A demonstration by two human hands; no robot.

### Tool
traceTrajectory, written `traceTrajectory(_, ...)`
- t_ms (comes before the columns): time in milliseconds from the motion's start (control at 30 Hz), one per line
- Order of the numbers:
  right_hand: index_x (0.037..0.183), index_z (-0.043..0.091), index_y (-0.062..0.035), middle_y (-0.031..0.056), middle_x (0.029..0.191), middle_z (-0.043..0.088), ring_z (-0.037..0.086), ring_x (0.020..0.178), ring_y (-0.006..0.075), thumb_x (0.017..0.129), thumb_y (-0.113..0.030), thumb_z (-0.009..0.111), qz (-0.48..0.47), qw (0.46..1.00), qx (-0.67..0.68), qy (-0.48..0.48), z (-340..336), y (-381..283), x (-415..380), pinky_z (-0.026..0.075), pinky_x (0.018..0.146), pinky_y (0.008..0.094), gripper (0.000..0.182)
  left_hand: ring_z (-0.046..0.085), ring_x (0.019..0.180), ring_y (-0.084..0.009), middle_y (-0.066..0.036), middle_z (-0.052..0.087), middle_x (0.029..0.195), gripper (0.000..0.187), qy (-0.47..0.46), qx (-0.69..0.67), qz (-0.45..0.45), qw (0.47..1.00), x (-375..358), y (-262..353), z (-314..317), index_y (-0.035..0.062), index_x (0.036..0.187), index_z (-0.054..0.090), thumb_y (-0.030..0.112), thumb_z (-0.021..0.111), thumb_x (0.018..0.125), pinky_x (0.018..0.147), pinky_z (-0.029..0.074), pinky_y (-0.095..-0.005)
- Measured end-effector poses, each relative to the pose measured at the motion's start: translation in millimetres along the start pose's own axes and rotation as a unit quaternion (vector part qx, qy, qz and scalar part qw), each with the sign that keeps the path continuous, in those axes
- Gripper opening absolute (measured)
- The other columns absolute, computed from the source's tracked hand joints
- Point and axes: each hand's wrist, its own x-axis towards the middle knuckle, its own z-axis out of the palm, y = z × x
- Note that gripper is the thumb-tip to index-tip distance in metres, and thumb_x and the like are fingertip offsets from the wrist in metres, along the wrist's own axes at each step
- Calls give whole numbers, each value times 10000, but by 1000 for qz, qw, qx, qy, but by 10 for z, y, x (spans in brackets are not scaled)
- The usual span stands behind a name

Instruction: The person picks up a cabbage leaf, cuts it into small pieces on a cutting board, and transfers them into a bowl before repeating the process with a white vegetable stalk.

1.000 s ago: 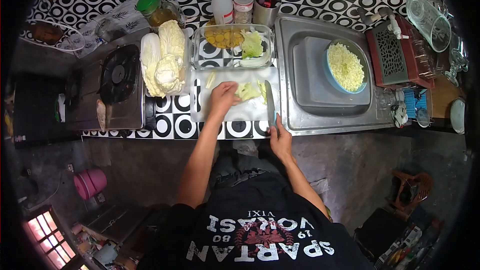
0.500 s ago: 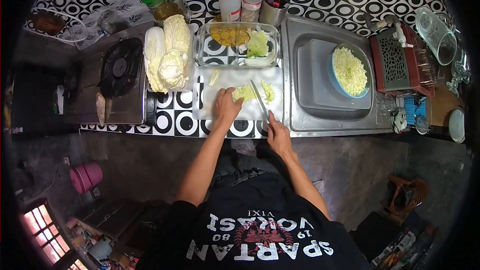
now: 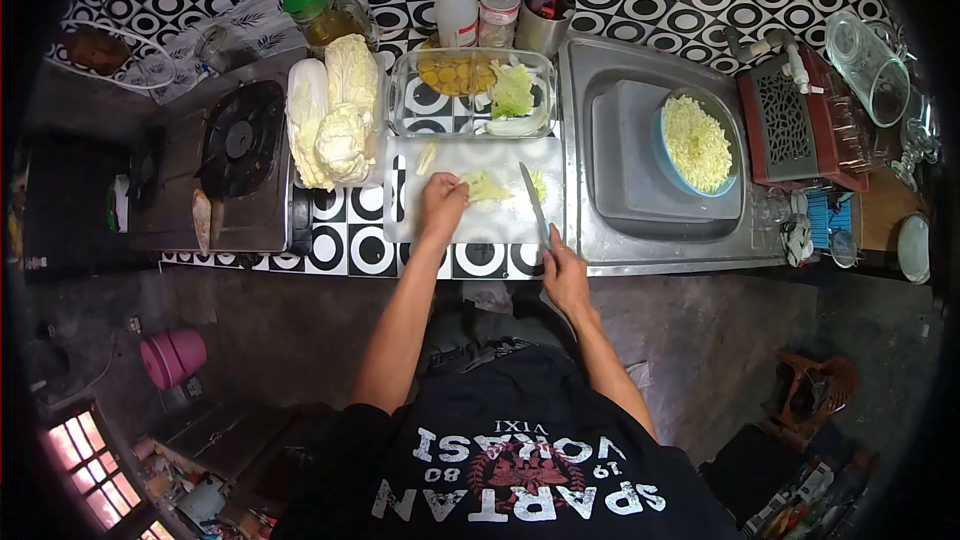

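Observation:
On the pale translucent cutting board [image 3: 480, 228], my left hand [image 3: 443, 206] has its fingertips closed on the left end of a napa cabbage leaf piece [image 3: 488, 187]. My right hand [image 3: 566, 275] grips a knife [image 3: 532, 193], its blade pointing away from me, just right of the leaf piece. Chopped cabbage [image 3: 540, 183] lies by the blade, which partly covers it. A pale cabbage strip [image 3: 427, 156] rests at the board's upper left. Behind the board, a glass dish [image 3: 398, 105] holds a green cabbage leaf [image 3: 512, 90] and a white stem piece.
Napa cabbages [image 3: 335, 110] sit left of the board, beside a gas stove [image 3: 240, 140]. At right, a blue bowl [image 3: 662, 145] of chopped cabbage stands in the sink area [image 3: 580, 210]. Bottles [image 3: 499, 15] and a metal utensil cup [image 3: 543, 32] stand behind the dish.
The knife and my right hand have shifted right, away from the leaf piece, over the chopped cabbage. My left hand has moved slightly left, its fingertips now at the leaf's left end.

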Motion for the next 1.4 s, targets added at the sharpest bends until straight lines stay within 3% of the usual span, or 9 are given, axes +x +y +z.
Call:
traceTrajectory(200,1301,449,-33,227,780,588,590,732,377,828,-19,537,17,999,35,-1,83,-39,-88,460,693,408,481,574,803,-164,-97,546,945,348,35,-17,-59,998,202,231,-158,24,1110,436,53,604,806,614,501,-269)
traceTrajectory(300,1323,424,-40,221,774,598,608,698,323,849,-30,519,-21,1000,-1,2,75,-34,-96,470,686,348,483,572,696,-159,-82,579,884,430,72,22,-14,997,259,165,-204,1,1121,469,27,667,740,602,499,-263)
traceTrajectory(533,1303,444,-26,220,795,597,603,748,358,833,-23,529,18,999,30,-21,27,-103,-113,466,711,385,477,574,684,-142,-100,605,963,427,72,136,132,979,-30,368,107,49,1124,509,19,680,734,649,490,-275)
traceTrajectory(767,1305,441,-24,203,762,597,610,735,346,838,-26,519,37,998,43,-19,-18,-110,-143,470,708,378,473,565,743,-120,-113,529,1050,448,-42,-101,73,991,-207,547,249,53,1170,503,25,678,759,625,483,-239)
traceTrajectory(833,1305,442,-25,201,757,596,610,734,345,839,-27,518,32,998,49,-13,4,-76,-164,471,707,378,472,602,759,-149,-138,558,1076,463,45,110,111,987,-34,259,121,37,1188,499,50,681,762,632,498,-256)
traceTrajectory(933,1304,443,-29,205,763,595,607,733,348,842,-28,520,35,998,46,-10,26,-29,-169,468,701,383,469,635,758,-187,-158,587,1074,471,34,205,114,971,-73,104,-22,17,1192,497,81,684,764,641,510,-282)
traceTrajectory(1000,1326,433,-63,199,761,604,614,683,290,871,-63,525,11,1000,25,8,54,-15,-182,473,668,337,464,643,742,-202,-160,595,1053,469,42,231,155,960,-98,47,-41,10,1185,502,89,685,761,641,511,-297)
traceTrajectory(1167,1316,440,-55,209,759,591,599,702,340,851,-44,532,-11,1000,22,-8,84,-92,-150,465,671,380,474,629,710,-234,-159,595,1036,448,66,273,196,940,-69,40,-53,19,1149,542,92,696,735,656,508,-319)
traceTrajectory(1400,1320,429,-43,210,741,566,573,688,373,823,-20,548,-58,998,-8,-31,182,-139,-105,450,642,435,511,450,1038,-305,-120,529,1130,358,44,418,276,864,-129,186,13,81,1079,643,185,694,740,894,403,-357)
